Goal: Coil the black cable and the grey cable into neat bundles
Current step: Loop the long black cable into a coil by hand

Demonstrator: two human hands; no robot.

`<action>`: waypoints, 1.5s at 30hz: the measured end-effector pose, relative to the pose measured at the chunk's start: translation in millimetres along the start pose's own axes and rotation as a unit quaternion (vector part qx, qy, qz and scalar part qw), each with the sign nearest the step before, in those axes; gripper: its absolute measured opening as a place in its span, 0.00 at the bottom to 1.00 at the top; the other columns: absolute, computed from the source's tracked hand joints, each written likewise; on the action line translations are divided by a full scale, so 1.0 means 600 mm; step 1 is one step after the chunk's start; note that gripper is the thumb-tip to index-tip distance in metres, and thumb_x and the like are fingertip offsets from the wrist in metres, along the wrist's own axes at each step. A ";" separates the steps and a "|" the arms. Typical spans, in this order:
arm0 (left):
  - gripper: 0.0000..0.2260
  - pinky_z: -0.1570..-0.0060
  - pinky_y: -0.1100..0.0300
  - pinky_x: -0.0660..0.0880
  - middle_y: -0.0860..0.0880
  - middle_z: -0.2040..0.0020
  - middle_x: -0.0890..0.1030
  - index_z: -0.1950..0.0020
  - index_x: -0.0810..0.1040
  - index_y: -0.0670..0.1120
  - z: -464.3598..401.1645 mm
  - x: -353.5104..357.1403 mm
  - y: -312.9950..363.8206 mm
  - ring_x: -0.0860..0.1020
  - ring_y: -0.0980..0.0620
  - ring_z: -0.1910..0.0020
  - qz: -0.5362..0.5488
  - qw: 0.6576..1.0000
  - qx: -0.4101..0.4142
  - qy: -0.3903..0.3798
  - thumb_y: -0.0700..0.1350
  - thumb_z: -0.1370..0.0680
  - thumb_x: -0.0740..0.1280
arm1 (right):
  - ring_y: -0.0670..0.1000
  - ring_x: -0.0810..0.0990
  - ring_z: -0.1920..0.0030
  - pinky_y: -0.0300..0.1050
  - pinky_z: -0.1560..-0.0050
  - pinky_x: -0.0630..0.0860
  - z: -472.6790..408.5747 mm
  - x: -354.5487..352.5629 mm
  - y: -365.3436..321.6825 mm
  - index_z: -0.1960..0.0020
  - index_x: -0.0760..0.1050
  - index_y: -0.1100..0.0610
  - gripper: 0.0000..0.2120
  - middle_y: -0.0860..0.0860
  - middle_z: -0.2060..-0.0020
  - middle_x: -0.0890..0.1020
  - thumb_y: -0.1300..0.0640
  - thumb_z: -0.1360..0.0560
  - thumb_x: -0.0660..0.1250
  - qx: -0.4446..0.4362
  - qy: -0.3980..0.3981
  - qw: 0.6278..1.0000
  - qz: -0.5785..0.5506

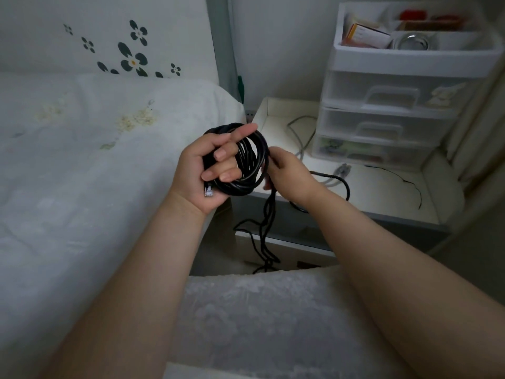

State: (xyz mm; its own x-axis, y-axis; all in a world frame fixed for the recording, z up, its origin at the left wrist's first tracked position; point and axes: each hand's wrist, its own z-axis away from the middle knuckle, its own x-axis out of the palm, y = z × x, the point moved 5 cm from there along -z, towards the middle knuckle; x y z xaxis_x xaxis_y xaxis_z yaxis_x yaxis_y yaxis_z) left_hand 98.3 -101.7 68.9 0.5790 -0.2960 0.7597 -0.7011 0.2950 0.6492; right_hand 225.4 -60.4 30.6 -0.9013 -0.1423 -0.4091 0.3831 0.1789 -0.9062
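black cable (250, 157) is mostly coiled, loops held up mid-frame, clear plug at 7 o'clock, loose tail dangling down. grey cable (302, 138) lies uncoiled on the white surface at 2 o'clock.

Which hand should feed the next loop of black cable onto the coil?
Right. The right hand already pinches the loose run of black cable beside the coil; the left hand grips the finished loops, so it looks busy anchoring them.

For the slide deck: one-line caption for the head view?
Left hand holds a coiled black cable while the right hand feeds its loose end; grey cable waits on the table.
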 end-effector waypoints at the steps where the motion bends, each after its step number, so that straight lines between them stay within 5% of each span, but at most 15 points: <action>1: 0.19 0.81 0.69 0.62 0.54 0.79 0.69 0.37 0.72 0.34 0.001 0.000 0.001 0.65 0.58 0.86 -0.005 1.000 0.000 -0.001 0.40 0.25 0.55 | 0.48 0.72 0.68 0.43 0.69 0.72 -0.001 -0.007 -0.002 0.58 0.70 0.50 0.11 0.49 0.67 0.72 0.55 0.19 0.55 0.002 0.036 0.999 -0.026; 4: 0.19 0.79 0.68 0.60 0.54 0.79 0.69 0.37 0.72 0.35 0.001 0.001 0.002 0.64 0.58 0.85 -0.011 1.000 0.010 0.006 0.40 0.25 0.55 | 0.45 0.70 0.70 0.39 0.71 0.65 0.008 -0.011 -0.007 0.52 0.70 0.51 0.08 0.47 0.68 0.72 0.52 0.19 0.55 0.025 0.093 0.994 -0.048; 7: 0.18 0.79 0.69 0.61 0.52 0.72 0.79 0.37 0.71 0.34 -0.003 0.000 0.002 0.64 0.58 0.85 0.002 0.998 0.042 0.045 0.38 0.23 0.54 | 0.50 0.74 0.66 0.43 0.74 0.74 0.038 0.029 -0.013 0.45 0.68 0.55 0.07 0.52 0.63 0.74 0.54 0.18 0.54 0.091 -0.017 0.995 -0.023; 11: 0.13 0.79 0.68 0.65 0.46 0.56 0.85 0.46 0.74 0.36 -0.001 -0.007 0.016 0.63 0.58 0.85 0.010 0.990 0.100 0.094 0.37 0.22 0.52 | 0.54 0.78 0.62 0.56 0.56 0.82 0.072 0.060 -0.044 0.41 0.68 0.57 0.10 0.53 0.63 0.76 0.55 0.20 0.58 0.073 -0.104 0.991 0.045; 14: 0.13 0.78 0.68 0.66 0.45 0.53 0.85 0.43 0.73 0.35 0.004 -0.013 0.023 0.63 0.58 0.83 -0.035 0.980 0.132 0.144 0.37 0.21 0.53 | 0.50 0.77 0.68 0.48 0.58 0.78 0.080 0.056 -0.049 0.48 0.70 0.56 0.05 0.48 0.70 0.80 0.55 0.21 0.59 0.073 -0.137 0.986 0.064; 18: 0.12 0.77 0.68 0.65 0.45 0.53 0.85 0.41 0.72 0.37 0.007 -0.021 0.023 0.63 0.58 0.82 -0.049 0.968 0.153 0.193 0.37 0.21 0.54 | 0.46 0.78 0.75 0.37 0.67 0.75 0.084 0.045 -0.056 0.45 0.70 0.56 0.06 0.50 0.64 0.84 0.59 0.20 0.58 0.102 -0.171 0.975 0.096; 21: 0.12 0.75 0.67 0.67 0.44 0.52 0.85 0.40 0.73 0.37 0.009 -0.026 0.022 0.63 0.58 0.81 -0.074 0.952 0.176 0.237 0.37 0.21 0.57 | 0.47 0.80 0.71 0.35 0.68 0.78 0.088 0.048 -0.056 0.38 0.68 0.56 0.12 0.54 0.57 0.83 0.61 0.21 0.58 0.114 -0.189 0.965 0.140; 26: 0.15 0.73 0.64 0.69 0.46 0.53 0.86 0.36 0.72 0.37 0.014 -0.018 0.017 0.64 0.57 0.81 -0.172 0.912 0.233 0.292 0.37 0.23 0.60 | 0.54 0.82 0.54 0.52 0.48 0.79 0.086 0.045 -0.046 0.24 0.47 0.43 0.36 0.55 0.52 0.81 0.65 0.24 0.58 0.088 -0.226 0.929 0.279; 29: 0.16 0.70 0.62 0.70 0.44 0.57 0.85 0.43 0.78 0.44 0.014 -0.003 0.010 0.66 0.56 0.80 -0.258 0.888 0.240 0.296 0.42 0.30 0.66 | 0.56 0.82 0.55 0.54 0.49 0.80 0.086 0.040 -0.045 0.25 0.49 0.45 0.33 0.56 0.53 0.82 0.65 0.23 0.58 0.099 -0.219 0.921 0.306; 32: 0.09 0.69 0.60 0.71 0.39 0.46 0.83 0.55 0.82 0.54 0.014 0.009 0.003 0.68 0.55 0.80 -0.290 0.871 0.257 0.303 0.44 0.33 0.68 | 0.56 0.82 0.55 0.53 0.52 0.80 0.087 0.044 -0.043 0.38 0.64 0.61 0.14 0.57 0.53 0.82 0.60 0.22 0.60 0.096 -0.200 0.932 0.287; 34: 0.10 0.69 0.59 0.71 0.41 0.41 0.81 0.60 0.83 0.58 0.017 0.001 0.011 0.69 0.56 0.80 -0.285 0.858 0.279 0.323 0.42 0.30 0.68 | 0.55 0.81 0.49 0.49 0.48 0.77 0.094 0.043 -0.045 0.36 0.64 0.58 0.16 0.56 0.46 0.81 0.57 0.22 0.61 0.084 -0.240 0.924 0.287; 38: 0.11 0.68 0.61 0.72 0.49 0.42 0.82 0.43 0.79 0.43 0.024 -0.013 0.034 0.69 0.57 0.79 -0.329 0.814 0.310 0.365 0.40 0.25 0.64 | 0.53 0.72 0.35 0.38 0.47 0.64 0.114 0.040 -0.055 0.23 0.46 0.46 0.32 0.52 0.32 0.72 0.56 0.20 0.59 0.035 -0.319 0.888 0.329; 41: 0.09 0.67 0.63 0.75 0.51 0.48 0.84 0.41 0.73 0.55 0.016 -0.007 0.032 0.76 0.51 0.70 -0.435 0.768 0.323 0.341 0.45 0.20 0.61 | 0.52 0.75 0.50 0.41 0.53 0.67 0.108 0.047 -0.069 0.28 0.61 0.49 0.22 0.49 0.51 0.77 0.54 0.22 0.59 0.002 -0.271 0.913 0.304; 43: 0.08 0.50 0.55 0.79 0.58 0.51 0.84 0.41 0.73 0.59 0.004 -0.004 0.026 0.81 0.44 0.55 -0.507 0.738 0.317 0.314 0.51 0.20 0.61 | 0.52 0.75 0.55 0.45 0.56 0.71 0.100 0.046 -0.075 0.43 0.72 0.53 0.12 0.48 0.59 0.77 0.50 0.23 0.61 -0.023 -0.214 0.931 0.293; 45: 0.17 0.40 0.65 0.72 0.64 0.58 0.82 0.34 0.73 0.44 -0.007 -0.008 0.023 0.80 0.61 0.49 -0.564 0.715 0.294 0.292 0.51 0.20 0.62 | 0.52 0.76 0.57 0.47 0.55 0.72 0.093 0.046 -0.074 0.52 0.72 0.55 0.11 0.50 0.59 0.78 0.46 0.24 0.62 -0.053 -0.181 0.927 0.324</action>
State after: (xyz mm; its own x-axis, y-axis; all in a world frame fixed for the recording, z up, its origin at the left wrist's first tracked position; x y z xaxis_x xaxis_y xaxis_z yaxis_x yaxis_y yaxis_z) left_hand 87.8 -92.8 74.4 0.8683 0.4358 -0.2369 0.3936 -0.3146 0.8638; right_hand 194.8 -126.6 53.6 -0.3544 -0.2858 -0.8903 0.7806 0.4338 -0.4500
